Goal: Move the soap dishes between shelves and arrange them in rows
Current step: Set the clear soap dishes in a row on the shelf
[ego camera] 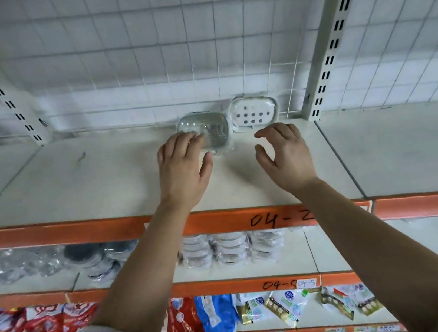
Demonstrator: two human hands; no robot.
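Two soap dishes, a clear-lidded dish (pixel 207 130) and a white dish (pixel 254 112), sat at the back of the top shelf (pixel 72 182), against the wire grid (pixel 138 50). The clear-lidded dish lay flat on the left. The white dish stood on edge just beside it, leaning on the grid with its perforated face toward us. We rested our left hand (pixel 181 171) on the near left corner of the clear-lidded dish, fingers straight and close together, thumb spread away from them. We held our right hand (pixel 285 153) just in front of the white dish, fingers loosely curled and slightly apart, gripping nothing. On the lower shelf (pixel 338 247), more wrapped dishes (pixel 230 249) stood in stacks.
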